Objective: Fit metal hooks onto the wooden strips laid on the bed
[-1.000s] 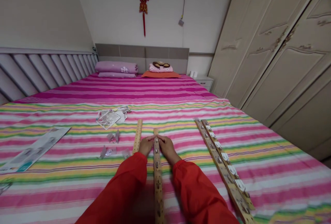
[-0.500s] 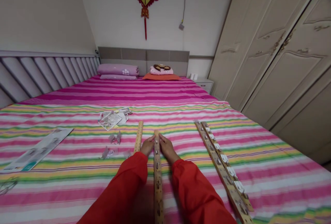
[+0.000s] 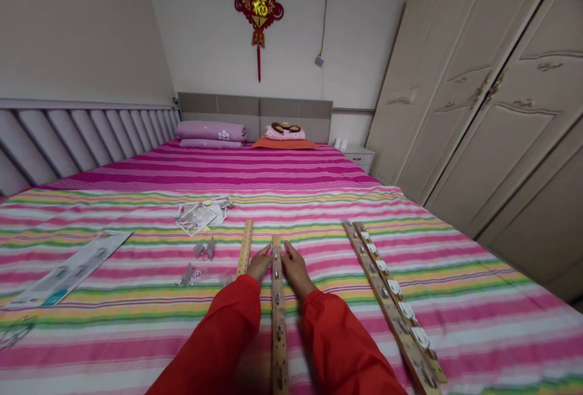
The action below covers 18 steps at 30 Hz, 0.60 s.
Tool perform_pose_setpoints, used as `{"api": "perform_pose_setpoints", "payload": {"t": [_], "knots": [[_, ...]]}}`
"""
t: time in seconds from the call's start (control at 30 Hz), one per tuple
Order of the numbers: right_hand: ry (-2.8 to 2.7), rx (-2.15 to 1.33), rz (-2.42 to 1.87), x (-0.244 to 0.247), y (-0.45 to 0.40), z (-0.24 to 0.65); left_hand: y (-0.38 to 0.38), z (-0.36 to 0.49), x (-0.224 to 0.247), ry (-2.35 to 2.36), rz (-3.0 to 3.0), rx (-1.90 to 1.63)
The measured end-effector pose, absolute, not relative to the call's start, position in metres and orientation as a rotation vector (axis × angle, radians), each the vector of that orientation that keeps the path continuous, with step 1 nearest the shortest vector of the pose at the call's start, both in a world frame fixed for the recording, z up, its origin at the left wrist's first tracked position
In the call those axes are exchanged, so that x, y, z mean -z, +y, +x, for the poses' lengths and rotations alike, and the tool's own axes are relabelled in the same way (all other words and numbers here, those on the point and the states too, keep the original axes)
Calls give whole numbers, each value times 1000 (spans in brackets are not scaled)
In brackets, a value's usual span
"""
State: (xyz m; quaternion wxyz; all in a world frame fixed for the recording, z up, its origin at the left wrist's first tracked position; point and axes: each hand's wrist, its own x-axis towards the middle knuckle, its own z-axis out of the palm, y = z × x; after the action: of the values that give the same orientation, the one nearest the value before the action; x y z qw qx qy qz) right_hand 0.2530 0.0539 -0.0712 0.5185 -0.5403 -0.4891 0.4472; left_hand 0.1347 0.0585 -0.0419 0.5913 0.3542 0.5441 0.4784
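Observation:
A long wooden strip (image 3: 278,316) with metal fittings along it lies lengthwise on the striped bedspread between my forearms. My left hand (image 3: 260,263) is at its left edge near the far end, fingers bent toward the wood. On the opposite edge, my right hand (image 3: 296,268) has its thumb and fingers slightly apart beside the strip. Just left of my left hand lies a shorter wooden strip (image 3: 245,248) with rows of holes. Whether my fingertips press on the wood is hard to see.
Two wooden strips lie on the right, one with metal fittings (image 3: 384,291), the other with white pieces (image 3: 407,310). At left are small plastic bags (image 3: 204,250), a pile of packaging (image 3: 200,215), a long flat package (image 3: 75,267) and a thin looped item (image 3: 16,332).
My hands have loosened a little at the far end of the strip, and my right fingers stand farther from the wood. The camera view has tilted up slightly.

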Motion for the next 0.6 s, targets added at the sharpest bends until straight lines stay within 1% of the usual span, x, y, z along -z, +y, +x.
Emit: {"api": "perform_pose_setpoints", "payload": {"t": [0.07, 0.2, 0.47, 0.6], "knots": [[-1126, -1133, -1258, 70, 54, 252, 57, 135, 41, 1275, 830, -1116], [-1148, -1148, -1166, 68, 53, 251, 56, 137, 43, 1255, 826, -1161], [-1391, -996, -1316, 70, 58, 252, 64, 140, 55, 1187, 823, -1168], [-1350, -1034, -1358, 73, 65, 251, 67, 143, 55, 1196, 860, -1155]]}}
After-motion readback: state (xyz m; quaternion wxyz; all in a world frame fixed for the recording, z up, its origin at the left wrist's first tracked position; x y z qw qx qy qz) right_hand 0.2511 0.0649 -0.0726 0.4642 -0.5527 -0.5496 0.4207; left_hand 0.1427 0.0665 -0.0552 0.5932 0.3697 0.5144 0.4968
